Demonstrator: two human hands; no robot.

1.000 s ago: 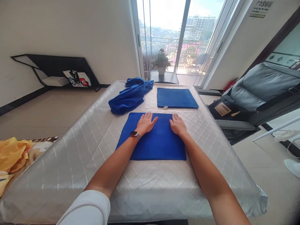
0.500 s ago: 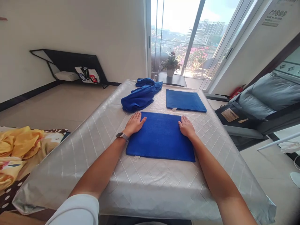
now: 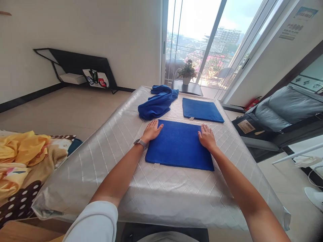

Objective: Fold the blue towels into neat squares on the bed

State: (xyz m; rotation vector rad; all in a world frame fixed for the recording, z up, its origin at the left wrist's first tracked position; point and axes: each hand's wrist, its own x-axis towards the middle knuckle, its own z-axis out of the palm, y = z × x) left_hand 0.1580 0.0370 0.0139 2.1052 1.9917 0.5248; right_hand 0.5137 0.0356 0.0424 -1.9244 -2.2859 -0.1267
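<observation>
A blue folded cloth (image 3: 179, 146) lies flat on the table in front of me, a small white tag at its near left edge. My left hand (image 3: 152, 130), with a watch on the wrist, rests flat on its far left side, fingers stretched out. On the far right side, my right hand (image 3: 207, 135) lies flat too, thumb pointing inward. Just beyond my left hand sits a crumpled blue cloth (image 3: 157, 103). Farther right is a second folded blue cloth (image 3: 202, 110), also with a white tag.
A silvery quilted cover (image 3: 106, 168) drapes over the table. A potted plant (image 3: 187, 72) stands on a chair beyond it, before the glass door. Yellow fabric (image 3: 22, 148) lies at left, a grey armchair (image 3: 285, 107) stands at right.
The view has shifted slightly, so the table and cloths appear farther right. Both hands remain flat on the sides of the folded cloth.
</observation>
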